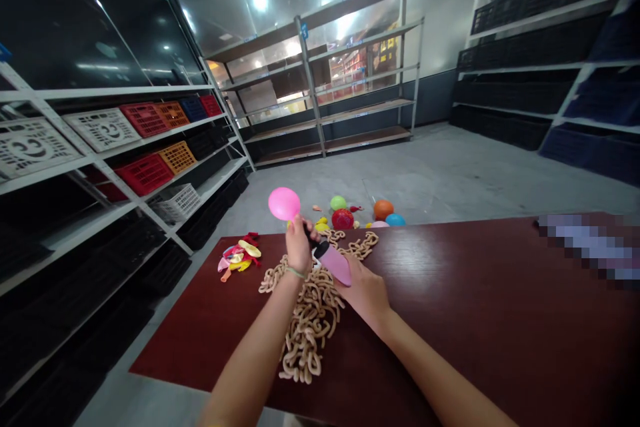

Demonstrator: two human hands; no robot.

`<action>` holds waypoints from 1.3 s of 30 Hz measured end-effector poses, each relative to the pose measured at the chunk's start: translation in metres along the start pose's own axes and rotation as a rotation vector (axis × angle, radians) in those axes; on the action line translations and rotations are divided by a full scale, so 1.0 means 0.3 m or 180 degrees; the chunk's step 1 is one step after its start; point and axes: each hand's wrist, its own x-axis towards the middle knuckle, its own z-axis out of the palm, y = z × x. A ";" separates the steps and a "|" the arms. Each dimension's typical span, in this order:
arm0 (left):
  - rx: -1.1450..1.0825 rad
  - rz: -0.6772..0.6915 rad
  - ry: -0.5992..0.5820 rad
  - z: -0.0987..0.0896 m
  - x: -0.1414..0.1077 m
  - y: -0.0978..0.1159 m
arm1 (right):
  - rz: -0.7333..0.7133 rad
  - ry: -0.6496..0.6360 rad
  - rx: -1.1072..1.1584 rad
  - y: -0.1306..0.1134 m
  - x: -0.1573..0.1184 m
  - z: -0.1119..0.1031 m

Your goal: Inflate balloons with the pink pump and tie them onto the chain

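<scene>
A round, partly inflated pink balloon (284, 203) stands above my left hand (299, 245), whose fingers are closed around its neck. Beside those fingers is a dark end piece of what looks like a hand balloon pump. My right hand (366, 288) is wrapped around the pump's pinkish-purple body (334, 264), which has a black collar and points up and left toward the left hand. The exact join between balloon and pump is hidden by my left fingers. Under both hands lies a pile of beige, curled, worm-like pieces (303, 337).
Uninflated balloons (240, 257) lie at the left of the dark red table (450, 320). Several inflated balloons (343, 218) rest on the floor past its far edge. A blurred patch (590, 245) covers something at the right. Shelves with crates (145, 119) line the left wall.
</scene>
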 end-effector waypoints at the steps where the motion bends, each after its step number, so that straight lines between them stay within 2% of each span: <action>1: -0.0008 -0.0064 -0.0041 0.002 -0.016 -0.026 | 0.0009 0.0013 0.0013 0.001 0.000 0.000; 3: -0.0019 -0.0062 -0.0007 -0.008 -0.030 -0.048 | -0.0043 0.0003 0.0029 0.004 0.000 0.001; 5: 0.0029 0.0035 0.0147 -0.033 -0.017 -0.026 | -0.0165 -0.0026 0.0051 0.009 0.001 0.000; 9: 0.0158 0.0364 0.0610 -0.099 0.069 0.125 | -0.0453 -0.0073 0.0074 0.014 0.001 0.000; 12: 0.0128 0.0687 0.0689 -0.126 0.136 0.249 | -0.0488 -0.0067 0.0154 0.011 0.000 0.002; 14: 0.0077 0.0829 0.0706 -0.125 0.160 0.292 | -0.0465 -0.0052 0.0208 0.008 0.000 0.003; 16: 0.0034 0.0921 0.0722 -0.112 0.157 0.287 | -0.0426 -0.0025 0.0204 0.007 0.000 0.003; 19: 0.0020 0.0861 0.0604 -0.077 0.105 0.196 | -0.0344 0.0038 0.0112 0.010 -0.001 0.004; 23: 0.0134 0.0289 0.0235 -0.040 0.002 0.029 | -0.0188 0.0031 -0.0012 0.016 -0.001 0.004; 26: 0.0056 0.0112 0.0288 -0.049 -0.031 -0.019 | -0.0222 -0.0057 -0.0027 0.020 0.002 0.004; 28: 0.0012 0.0110 0.0493 -0.072 -0.016 0.009 | -0.0354 -0.0119 -0.0010 0.021 0.003 0.005; 31: -0.0003 0.0228 0.0881 -0.111 0.050 0.113 | -0.0514 -0.0145 0.0029 0.022 0.002 0.011; 35: -0.0021 0.0499 0.1067 -0.132 0.143 0.235 | -0.0541 -0.0072 0.0059 0.026 0.001 0.019; 37: -0.0037 0.0601 0.1049 -0.124 0.163 0.243 | -0.0497 -0.0047 0.0024 0.029 0.002 0.020; 39: -0.0036 0.0632 0.1048 -0.103 0.157 0.207 | -0.0419 -0.0050 -0.0074 0.032 0.004 0.018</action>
